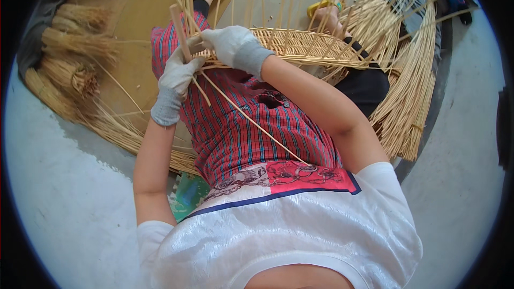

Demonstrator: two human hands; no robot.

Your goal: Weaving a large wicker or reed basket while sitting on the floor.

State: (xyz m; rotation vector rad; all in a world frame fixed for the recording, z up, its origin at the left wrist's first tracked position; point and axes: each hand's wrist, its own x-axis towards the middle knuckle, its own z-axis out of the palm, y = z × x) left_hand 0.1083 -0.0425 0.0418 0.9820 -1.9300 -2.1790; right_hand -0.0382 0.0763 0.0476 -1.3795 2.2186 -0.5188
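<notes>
A half-woven wicker basket [310, 45] lies across my lap, its thin upright stakes pointing away from me. My left hand [178, 76], in a white knitted glove, is closed at the basket's left end around the foot of a thick wooden rod [180, 31]. Also gloved, my right hand [231, 46] pinches a wicker strand at that same corner, close beside the rod. One long loose wicker strand [251, 120] trails from under my hands toward my shirt. The fingertips of both hands are partly hidden by the weave.
Bundles of wicker rods [409, 91] lie on the right, fanned out. More tied bundles [72, 75] line the left side. A red checked cloth [251, 128] covers my lap. Yellow sandals [324, 4] show on my feet beyond the basket. A green object [188, 195] is below my left arm.
</notes>
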